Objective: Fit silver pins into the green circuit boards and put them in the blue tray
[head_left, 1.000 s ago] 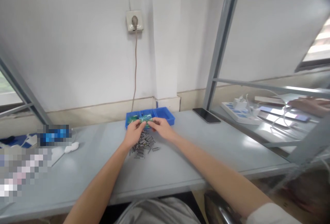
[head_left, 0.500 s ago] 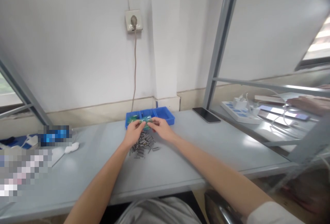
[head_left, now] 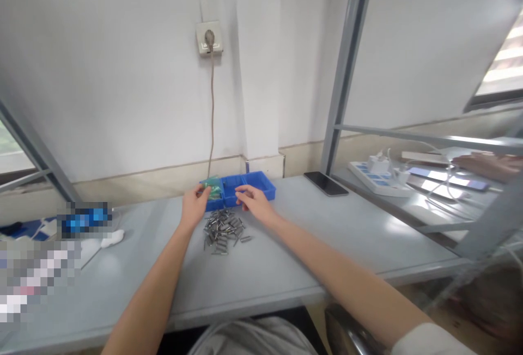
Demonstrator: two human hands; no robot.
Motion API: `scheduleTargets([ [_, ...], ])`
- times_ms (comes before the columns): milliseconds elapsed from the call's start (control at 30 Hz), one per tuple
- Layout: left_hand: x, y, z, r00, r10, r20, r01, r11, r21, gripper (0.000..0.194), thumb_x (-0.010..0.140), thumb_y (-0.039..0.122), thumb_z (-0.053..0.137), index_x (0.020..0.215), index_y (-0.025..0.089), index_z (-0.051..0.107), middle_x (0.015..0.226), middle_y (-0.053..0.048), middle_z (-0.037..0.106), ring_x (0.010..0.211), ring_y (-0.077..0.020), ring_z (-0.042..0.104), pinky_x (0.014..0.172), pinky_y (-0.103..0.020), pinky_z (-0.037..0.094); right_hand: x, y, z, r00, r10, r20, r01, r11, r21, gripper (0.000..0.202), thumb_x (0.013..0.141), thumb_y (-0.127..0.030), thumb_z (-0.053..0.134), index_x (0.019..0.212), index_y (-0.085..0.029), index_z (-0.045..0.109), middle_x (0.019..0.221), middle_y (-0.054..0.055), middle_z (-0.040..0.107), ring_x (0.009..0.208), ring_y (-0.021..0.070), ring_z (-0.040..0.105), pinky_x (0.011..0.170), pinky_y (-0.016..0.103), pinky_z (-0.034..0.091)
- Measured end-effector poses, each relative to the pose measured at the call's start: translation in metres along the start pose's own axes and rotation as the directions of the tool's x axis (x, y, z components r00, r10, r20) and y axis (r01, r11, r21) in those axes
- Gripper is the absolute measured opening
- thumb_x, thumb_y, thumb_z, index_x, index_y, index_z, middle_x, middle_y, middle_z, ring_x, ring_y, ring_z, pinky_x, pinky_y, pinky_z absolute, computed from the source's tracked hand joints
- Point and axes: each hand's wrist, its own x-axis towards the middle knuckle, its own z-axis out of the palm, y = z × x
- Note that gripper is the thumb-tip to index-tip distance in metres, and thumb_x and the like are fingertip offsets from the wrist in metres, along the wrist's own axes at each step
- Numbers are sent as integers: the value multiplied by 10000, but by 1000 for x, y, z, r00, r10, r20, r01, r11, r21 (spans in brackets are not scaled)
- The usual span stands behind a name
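Note:
A blue divided tray stands at the back of the table, close to the wall. At its left compartment my left hand pinches a small green plastic bag, which lies over that compartment. My right hand hovers at the tray's front side, by the middle and right compartments. Its fingers are bent and a little apart, and I see nothing between them. A pile of small grey metal pins is spread on the table in front of the tray, between my forearms.
To the right of the tray lies a dark phone. Metal posts frame the table. A power strip with cables sits on the neighbouring table, where another person's hand shows. A white object lies at the left.
My hands were together over the tray with the green bag between them. Now they are apart: the left has moved left with the bag, and the right has let go.

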Motion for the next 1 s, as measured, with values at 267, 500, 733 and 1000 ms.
scheduleTargets([
  [267, 37, -12, 1, 992, 127, 2, -112, 863, 492, 411, 923, 296, 381, 1209, 209, 663, 1082, -124, 602, 1025, -274, 546, 921, -377, 416, -12, -26, -19, 910, -46, 412, 261, 835, -485, 165, 769, -303, 612, 797, -172, 710, 765, 33, 693, 701, 154, 597, 632, 252, 423],
  [500, 45, -23, 17, 967, -31, 254, -154, 721, 675, 389, 871, 264, 410, 1093, 268, 729, 1160, -135, 610, 1132, -362, 480, 937, -524, 398, -21, -33, -31, 715, 232, 660, 306, 744, -594, 259, 659, -365, 735, 837, -176, 720, 699, -19, 627, 573, 103, 510, 493, 208, 338],
  [733, 40, -18, 7, 947, -101, 304, -126, 756, 643, 439, 895, 367, 361, 1208, 299, 662, 1294, -105, 573, 1193, -373, 473, 963, -573, 371, -22, -36, -32, 692, 235, 682, 351, 716, -603, 176, 683, -287, 691, 813, -173, 725, 692, -22, 614, 588, 100, 488, 500, 204, 318],
  [1000, 17, -25, 16, 965, -31, 260, -130, 803, 581, 390, 925, 444, 376, 1100, 293, 690, 1242, -80, 616, 1169, -335, 478, 967, -554, 362, -24, -34, -31, 694, 273, 667, 329, 703, -630, 187, 655, -243, 674, 822, -177, 724, 675, -27, 602, 561, 95, 486, 502, 205, 327],
])
